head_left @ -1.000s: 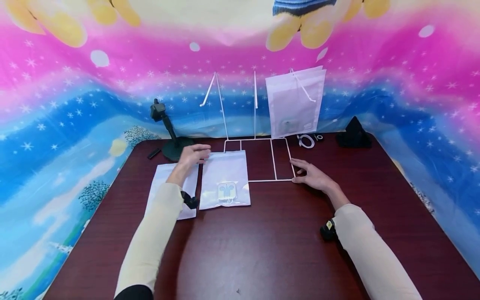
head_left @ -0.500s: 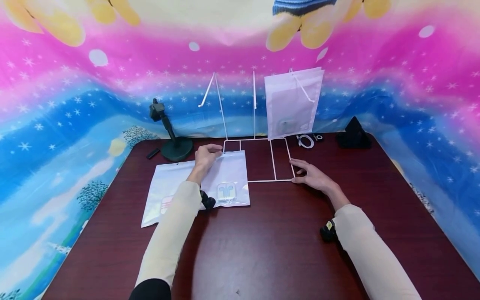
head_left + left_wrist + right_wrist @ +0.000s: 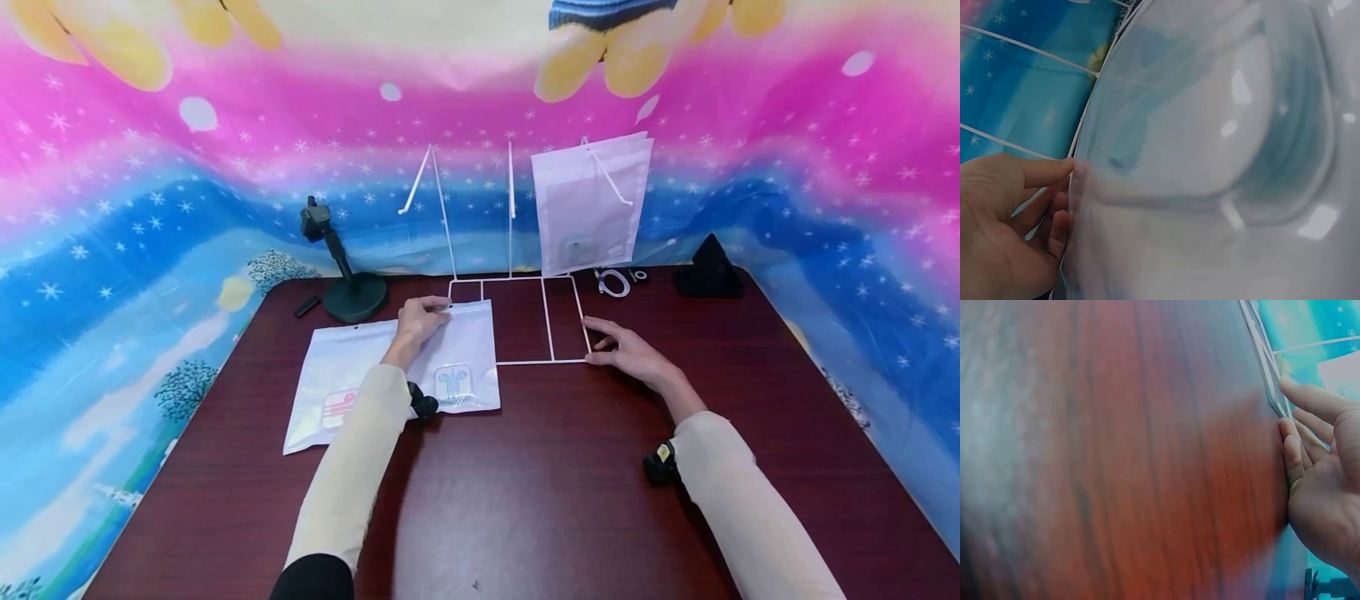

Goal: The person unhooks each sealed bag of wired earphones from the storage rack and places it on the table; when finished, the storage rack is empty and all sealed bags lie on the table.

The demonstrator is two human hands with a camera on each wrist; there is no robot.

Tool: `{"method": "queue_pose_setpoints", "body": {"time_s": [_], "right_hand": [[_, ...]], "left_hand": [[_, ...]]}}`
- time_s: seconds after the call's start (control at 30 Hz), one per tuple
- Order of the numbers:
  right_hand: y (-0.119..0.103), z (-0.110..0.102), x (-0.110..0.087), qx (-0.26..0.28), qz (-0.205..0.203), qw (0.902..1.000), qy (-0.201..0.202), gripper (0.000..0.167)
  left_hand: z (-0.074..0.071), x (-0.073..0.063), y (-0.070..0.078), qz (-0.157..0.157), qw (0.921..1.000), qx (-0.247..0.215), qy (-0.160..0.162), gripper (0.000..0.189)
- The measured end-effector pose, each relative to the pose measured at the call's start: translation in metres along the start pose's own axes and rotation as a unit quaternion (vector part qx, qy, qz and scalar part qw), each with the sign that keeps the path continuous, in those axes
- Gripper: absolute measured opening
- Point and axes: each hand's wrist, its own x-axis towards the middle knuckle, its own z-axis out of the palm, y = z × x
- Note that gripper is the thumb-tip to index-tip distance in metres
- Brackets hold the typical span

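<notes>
With our left hand (image 3: 420,323) we pinch the top edge of a flat white rectangular plastic bag (image 3: 459,352) showing blue-grey earphone shapes, which lies over the left part of the base of a white wire rack (image 3: 532,362) on the dark red-brown wooden table (image 3: 540,492). Just beside it lies a white plastic bag with pink markings (image 3: 333,362). Our right hand (image 3: 632,357), its fingers loose and grasping nothing, touches the rack's front right corner

The white pouch (image 3: 470,346) lies partly over the rack (image 3: 547,320).
</notes>
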Motion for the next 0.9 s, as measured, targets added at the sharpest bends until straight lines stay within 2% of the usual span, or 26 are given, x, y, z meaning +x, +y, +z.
{"method": "queue_pose_setpoints", "body": {"time_s": [0.13,0.43,0.6,0.67,0.73,0.9], "right_hand": [[0.002,0.000,0.001,0.008,0.006,1.0000,0.003,0.074],[-0.003,0.001,0.001,0.020,0.003,0.9997,0.016,0.071],[-0.002,0.003,0.006,0.071,-0.017,0.9958,0.055,0.067],[-0.001,-0.002,0.008,0.117,-0.030,0.9888,0.088,0.063],[-0.003,-0.013,0.009,0.166,-0.045,0.9766,0.129,0.059],[-0.028,-0.054,0.010,0.280,-0.085,0.9315,0.216,0.050]], "left_hand": [[-0.001,0.002,-0.002,-0.012,0.9998,0.009,-0.016,0.038],[-0.007,0.005,-0.002,-0.009,0.9979,0.023,-0.059,0.050],[-0.012,0.005,-0.004,0.000,0.9977,0.030,-0.061,0.052],[-0.011,0.004,-0.005,0.005,0.9974,0.036,-0.062,0.051],[-0.008,0.004,-0.005,0.009,0.9971,0.043,-0.063,0.050],[0.001,0.001,-0.004,0.010,0.9970,0.052,-0.057,0.049]]}}
